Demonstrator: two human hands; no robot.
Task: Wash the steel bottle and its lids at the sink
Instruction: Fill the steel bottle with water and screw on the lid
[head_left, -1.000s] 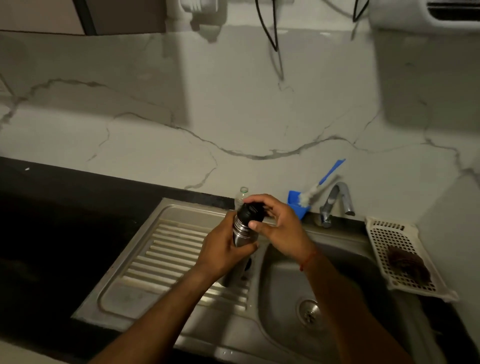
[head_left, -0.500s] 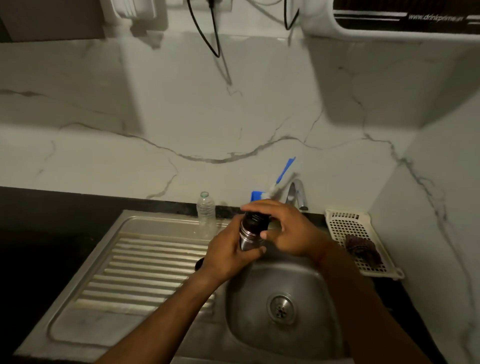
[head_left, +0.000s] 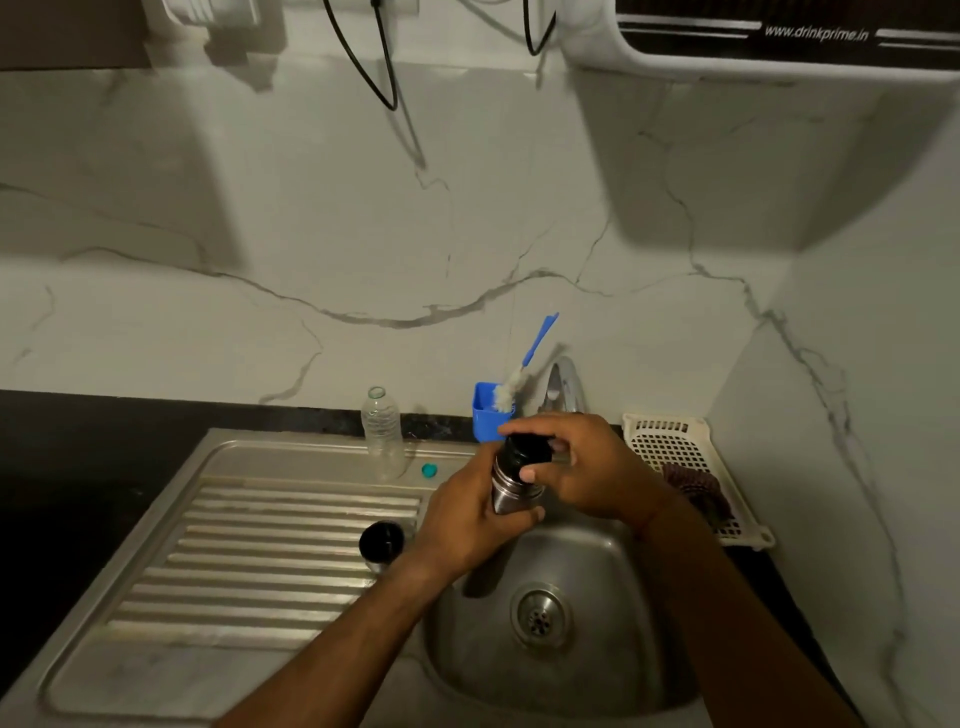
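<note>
Centrally, steel bottle in left hand, right hand apparently gripping lid

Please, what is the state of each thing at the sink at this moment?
steel bottle: slightly tilted, held by the left hand.
black lid: on the bottle, gripped by the right hand.
outer cap: off, standing on the drainboard.
plastic bottle: upright, uncapped.
teal cap: lying loose beside it.
tap: no water seen.
</note>
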